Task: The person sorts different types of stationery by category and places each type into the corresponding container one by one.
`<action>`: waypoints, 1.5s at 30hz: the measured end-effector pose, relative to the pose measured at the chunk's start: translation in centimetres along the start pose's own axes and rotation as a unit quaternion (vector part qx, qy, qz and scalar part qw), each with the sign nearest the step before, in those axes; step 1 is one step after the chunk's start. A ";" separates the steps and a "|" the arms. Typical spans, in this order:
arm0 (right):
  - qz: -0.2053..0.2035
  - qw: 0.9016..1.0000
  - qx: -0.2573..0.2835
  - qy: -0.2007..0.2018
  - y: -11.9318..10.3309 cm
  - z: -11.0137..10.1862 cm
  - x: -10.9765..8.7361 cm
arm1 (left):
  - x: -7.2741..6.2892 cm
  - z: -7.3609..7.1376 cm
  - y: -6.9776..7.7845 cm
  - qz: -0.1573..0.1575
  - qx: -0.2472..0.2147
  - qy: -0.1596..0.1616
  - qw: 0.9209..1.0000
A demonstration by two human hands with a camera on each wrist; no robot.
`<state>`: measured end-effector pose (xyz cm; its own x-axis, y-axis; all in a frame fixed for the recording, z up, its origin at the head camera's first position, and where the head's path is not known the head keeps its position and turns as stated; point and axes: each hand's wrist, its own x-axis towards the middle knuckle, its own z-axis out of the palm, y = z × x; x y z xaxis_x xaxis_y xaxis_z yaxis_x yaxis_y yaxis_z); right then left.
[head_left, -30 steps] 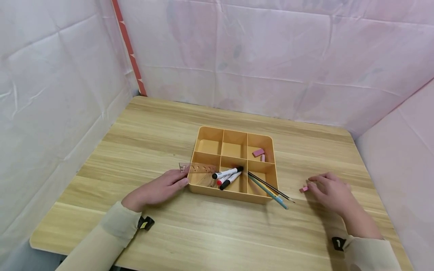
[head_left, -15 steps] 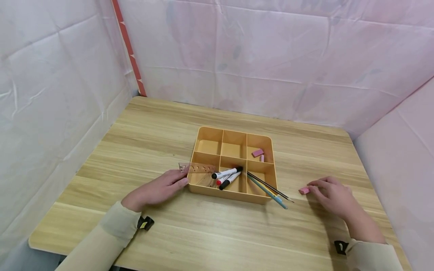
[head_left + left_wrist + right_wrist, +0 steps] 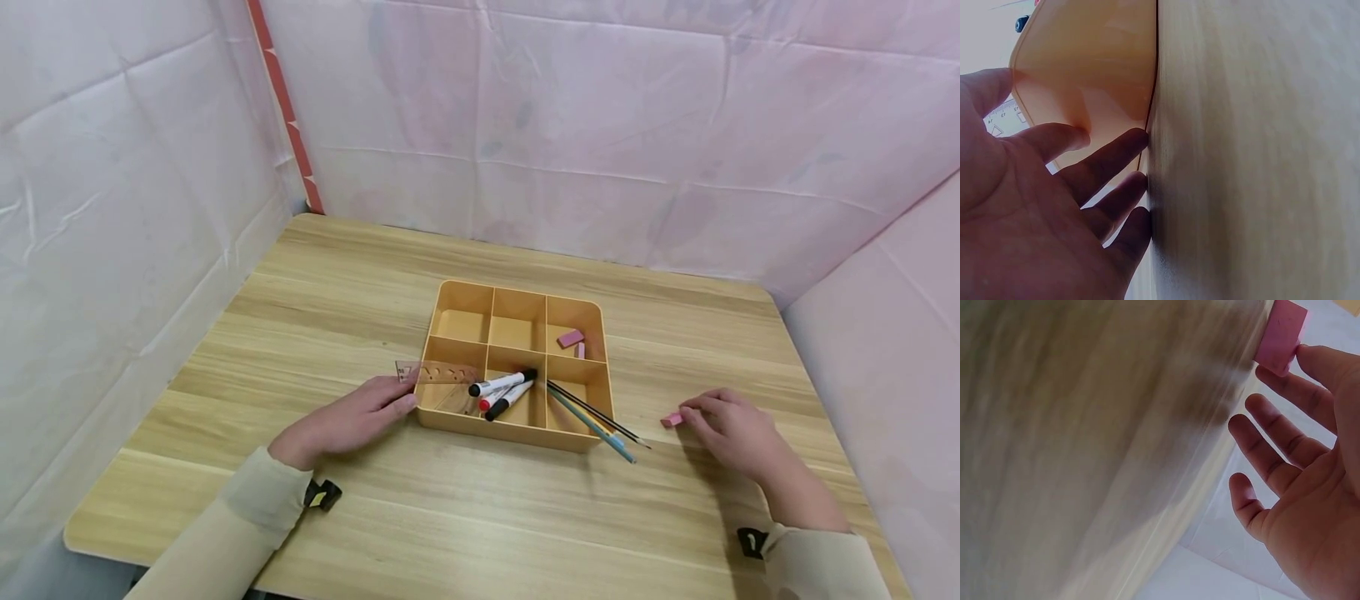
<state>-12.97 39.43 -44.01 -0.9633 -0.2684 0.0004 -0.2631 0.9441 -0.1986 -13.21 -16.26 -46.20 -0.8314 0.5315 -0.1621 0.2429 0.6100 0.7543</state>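
Observation:
My right hand is low over the right side of the table. Its thumb and index finger pinch one end of a pink eraser, while the other fingers spread loosely, as the right wrist view shows. At the near left corner of a yellow divided organizer tray, my left hand rests. Its thumb touches the rim and its index finger the outer wall; the remaining fingertips reach the tabletop. Two more pink erasers lie in the tray's far right compartment.
Markers lean in the near middle compartment. Several pencils stick out over the near right corner of the tray. A clear ruler juts past the left rim. Pale sheeting walls the table at back and sides.
My right fingers have adjusted around the eraser, which has turned slightly and now shows more of itself at the fingertips. The left hand and tray have stayed nearly still.

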 end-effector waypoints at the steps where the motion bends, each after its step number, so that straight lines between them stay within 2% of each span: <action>1: -0.001 1.000 -0.001 0.002 -0.1 0.0 0.0 | 0.0 0.0 0.0 0.001 -0.001 0.001 1.000; 9: -0.002 1.000 0.004 0.012 0.0 0.0 -0.1 | 0.1 0.1 -0.1 0.004 0.002 0.005 1.000; 22: -0.004 1.000 0.005 -0.002 0.3 -0.1 -0.1 | 0.0 -0.1 0.2 -0.004 -0.006 0.001 1.000; 34: -0.039 0.998 -0.014 0.042 0.5 0.3 0.1 | 0.0 -0.1 0.3 0.001 -0.003 0.002 1.000; 45: -0.063 0.997 0.000 0.052 0.7 0.3 -0.1 | 0.0 -0.1 0.4 -0.002 -0.003 0.002 1.000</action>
<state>-13.04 40.04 -44.48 -0.9230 -0.3634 0.1262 -0.3821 0.9041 -0.1913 -13.13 -16.04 -45.82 -0.8343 0.5271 -0.1617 0.2374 0.6082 0.7575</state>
